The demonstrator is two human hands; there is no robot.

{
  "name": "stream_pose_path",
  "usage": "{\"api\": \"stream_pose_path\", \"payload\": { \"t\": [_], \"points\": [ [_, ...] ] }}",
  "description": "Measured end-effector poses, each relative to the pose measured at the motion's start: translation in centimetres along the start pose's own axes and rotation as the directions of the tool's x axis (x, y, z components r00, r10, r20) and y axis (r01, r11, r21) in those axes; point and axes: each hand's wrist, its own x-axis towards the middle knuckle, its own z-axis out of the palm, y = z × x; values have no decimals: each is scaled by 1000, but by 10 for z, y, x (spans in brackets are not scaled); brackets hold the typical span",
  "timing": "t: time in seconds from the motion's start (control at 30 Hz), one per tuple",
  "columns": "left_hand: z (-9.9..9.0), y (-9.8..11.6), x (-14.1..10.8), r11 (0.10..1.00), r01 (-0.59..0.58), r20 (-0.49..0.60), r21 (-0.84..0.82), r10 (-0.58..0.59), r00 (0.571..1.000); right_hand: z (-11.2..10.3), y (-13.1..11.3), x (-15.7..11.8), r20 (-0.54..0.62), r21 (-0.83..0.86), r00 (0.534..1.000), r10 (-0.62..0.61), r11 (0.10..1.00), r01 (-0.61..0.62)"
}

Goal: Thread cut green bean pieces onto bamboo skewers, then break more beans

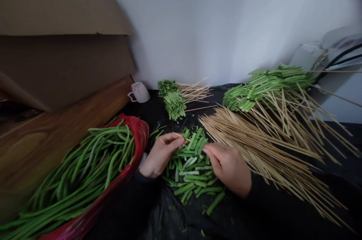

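Note:
My left hand [164, 153] pinches the end of a thin wooden skewer [181, 136]. Several short green bean pieces [197, 141] sit side by side on that skewer, between my two hands. Thumb and fingers of my right hand [227, 164] are closed at the right side of these threaded pieces; what exactly they grip is partly hidden. Below both hands lies a loose pile of cut bean pieces [196, 179] on black plastic sheeting [166, 219].
A red bag [141, 129] of long beans [93, 157] is at left, a cardboard box [65, 51] behind it. A white mug [140, 92], filled skewers [174, 102], another filled stack [271, 81] and bare skewers [254, 142] lie farther back and right.

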Motion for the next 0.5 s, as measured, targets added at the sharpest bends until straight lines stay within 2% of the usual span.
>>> {"api": "stream_pose_path", "payload": {
  "t": [0.33,0.43,0.5],
  "points": [
    [0,-2,0,950,-144,15,278,145,989,-5,1,3,-1,-2,999,33,999,-33],
    [-3,1,2,871,-205,-15,446,236,972,-9,8,8,-52,-15,997,58,998,-59],
    [-5,-1,4,755,-265,13,600,322,947,-10,12,10,-64,-6,996,68,998,-68]
  ]
}}
